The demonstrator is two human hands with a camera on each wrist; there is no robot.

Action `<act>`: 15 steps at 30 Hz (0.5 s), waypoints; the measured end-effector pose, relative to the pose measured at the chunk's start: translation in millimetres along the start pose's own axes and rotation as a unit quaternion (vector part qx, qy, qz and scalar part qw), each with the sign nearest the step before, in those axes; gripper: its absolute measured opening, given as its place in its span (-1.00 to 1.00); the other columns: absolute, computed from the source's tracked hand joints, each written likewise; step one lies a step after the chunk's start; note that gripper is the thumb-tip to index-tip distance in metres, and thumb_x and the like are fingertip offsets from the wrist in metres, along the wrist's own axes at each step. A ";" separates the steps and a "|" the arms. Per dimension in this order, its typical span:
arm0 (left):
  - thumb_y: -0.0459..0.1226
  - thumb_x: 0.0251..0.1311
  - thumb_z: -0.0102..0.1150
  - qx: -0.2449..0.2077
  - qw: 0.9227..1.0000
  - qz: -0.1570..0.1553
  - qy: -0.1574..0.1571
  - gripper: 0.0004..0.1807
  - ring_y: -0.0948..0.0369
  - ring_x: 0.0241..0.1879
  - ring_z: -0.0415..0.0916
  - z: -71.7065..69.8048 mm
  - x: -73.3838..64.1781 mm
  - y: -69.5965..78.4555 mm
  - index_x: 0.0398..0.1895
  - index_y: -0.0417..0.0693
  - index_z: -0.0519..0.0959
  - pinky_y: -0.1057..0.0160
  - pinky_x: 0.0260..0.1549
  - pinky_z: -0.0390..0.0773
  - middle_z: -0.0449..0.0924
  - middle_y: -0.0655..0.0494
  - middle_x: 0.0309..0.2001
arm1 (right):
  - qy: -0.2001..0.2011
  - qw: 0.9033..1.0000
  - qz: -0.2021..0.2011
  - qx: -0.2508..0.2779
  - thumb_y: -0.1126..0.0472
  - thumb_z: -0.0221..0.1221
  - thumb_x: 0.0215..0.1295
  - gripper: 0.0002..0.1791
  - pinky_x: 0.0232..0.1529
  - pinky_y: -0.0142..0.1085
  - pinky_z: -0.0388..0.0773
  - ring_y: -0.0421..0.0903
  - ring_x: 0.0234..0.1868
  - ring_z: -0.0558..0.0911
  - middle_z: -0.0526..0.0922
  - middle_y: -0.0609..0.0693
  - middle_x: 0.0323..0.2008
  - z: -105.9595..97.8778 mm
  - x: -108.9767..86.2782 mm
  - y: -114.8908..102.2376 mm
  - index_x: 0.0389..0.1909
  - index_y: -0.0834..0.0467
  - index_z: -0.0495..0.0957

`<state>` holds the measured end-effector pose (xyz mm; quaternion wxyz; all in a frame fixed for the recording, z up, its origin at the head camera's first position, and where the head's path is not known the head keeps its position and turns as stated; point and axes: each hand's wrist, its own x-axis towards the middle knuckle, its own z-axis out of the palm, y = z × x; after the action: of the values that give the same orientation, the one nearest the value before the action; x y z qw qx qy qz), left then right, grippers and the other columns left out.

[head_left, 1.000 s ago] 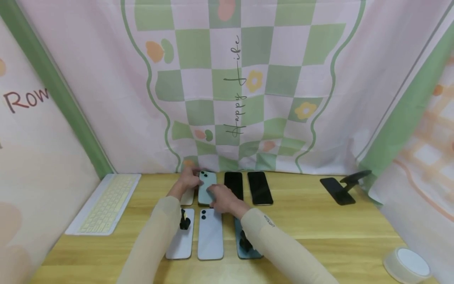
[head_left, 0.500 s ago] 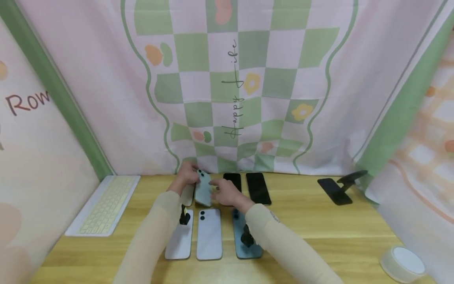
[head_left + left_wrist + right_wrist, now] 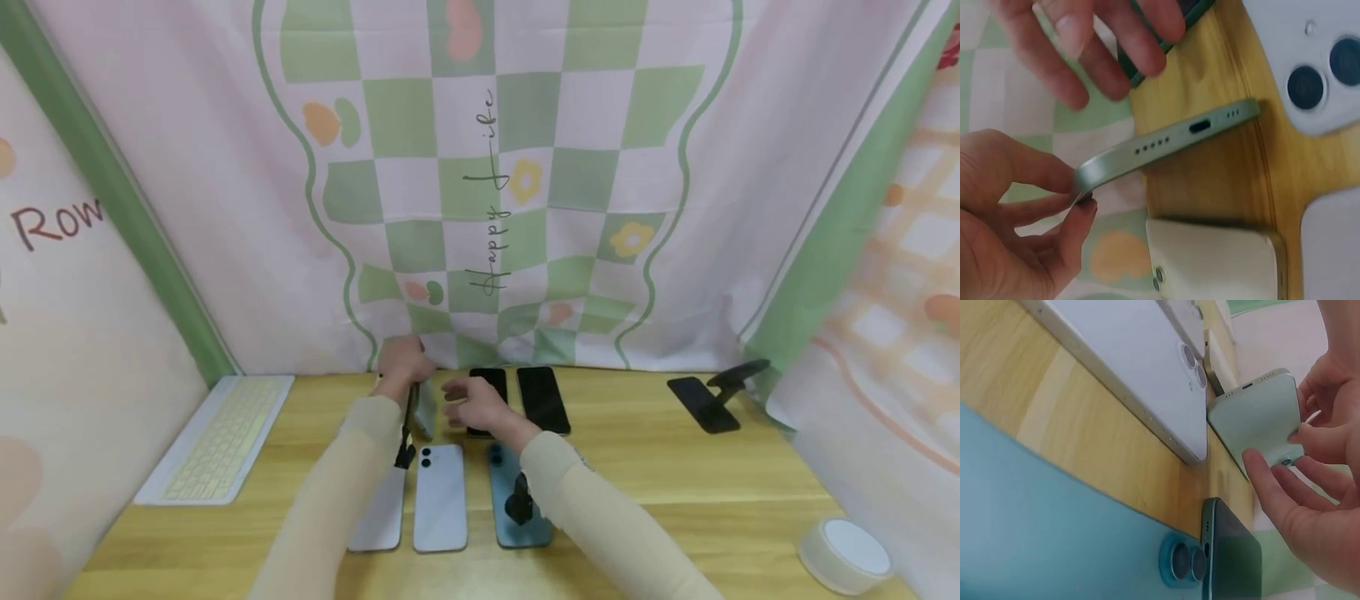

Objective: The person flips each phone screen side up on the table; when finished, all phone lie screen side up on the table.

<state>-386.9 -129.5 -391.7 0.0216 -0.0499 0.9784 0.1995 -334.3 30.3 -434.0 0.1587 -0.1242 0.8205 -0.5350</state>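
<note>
My left hand (image 3: 405, 358) pinches a pale green phone (image 3: 425, 408) by its far end, at the back of the table. In the left wrist view the phone (image 3: 1166, 145) stands on its long edge, its charging port and speaker holes facing the camera. Thumb and fingertips of the left hand (image 3: 1016, 212) meet at one corner. My right hand (image 3: 480, 404) hovers just to the right, fingers loosely bent and holding nothing. A cream phone (image 3: 1216, 256) lies beside the green one. The right wrist view shows the green phone's back (image 3: 1260, 415), tilted up.
In front lie a white phone (image 3: 382, 521), a pale lavender phone (image 3: 440, 500) and a blue phone (image 3: 525, 529). Two dark-screened phones (image 3: 543, 400) lie at the back. A keyboard (image 3: 221, 437) is left; a black stand (image 3: 720, 396) and tape roll (image 3: 843, 554) are right.
The green phone lay flat under both hands; it has been tipped up onto its long edge by the left hand. The right hand has let go and moved slightly away.
</note>
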 end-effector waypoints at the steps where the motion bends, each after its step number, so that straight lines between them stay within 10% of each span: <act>1: -0.18 0.17 0.22 0.006 1.000 0.002 0.006 -0.71 0.05 -0.20 0.57 1.3 -1.0 3.1 -0.09 -0.13 0.64 0.15 -0.24 0.56 0.70 -0.07 -0.08 | -0.003 1.000 0.005 0.019 0.38 0.18 0.43 -0.50 0.02 -0.10 0.78 0.24 0.13 0.72 0.57 0.36 0.28 -0.1 -0.2 0.3 0.37 0.35 0.45; 7: -0.19 0.18 0.25 -0.058 0.998 0.009 -0.002 -0.47 -0.06 0.09 0.58 8.4 -6.7 10.5 0.24 -0.16 0.57 0.00 0.15 0.60 0.66 -0.11 0.17 | -0.024 0.994 0.027 0.101 0.37 0.14 0.47 -0.52 0.13 -0.01 0.74 0.26 0.16 0.69 0.56 0.38 0.24 0.5 -0.8 3.6 0.36 0.37 0.41; 15: -0.24 0.20 0.15 -0.158 0.986 0.050 -0.027 -0.42 -0.08 -0.02 0.67 16.1 -4.4 2.6 0.32 -0.22 0.48 0.02 -0.04 0.71 0.67 -0.21 0.16 | 0.015 0.989 0.057 0.139 0.32 0.18 0.47 -0.51 0.04 -0.10 0.77 0.07 -0.02 0.78 0.60 0.35 0.24 2.8 1.9 4.6 0.36 0.34 0.44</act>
<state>-382.5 -120.4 -405.2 0.0298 0.0016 0.9348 0.3540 -335.1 29.0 -439.6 0.1928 -0.0459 0.7463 -0.6354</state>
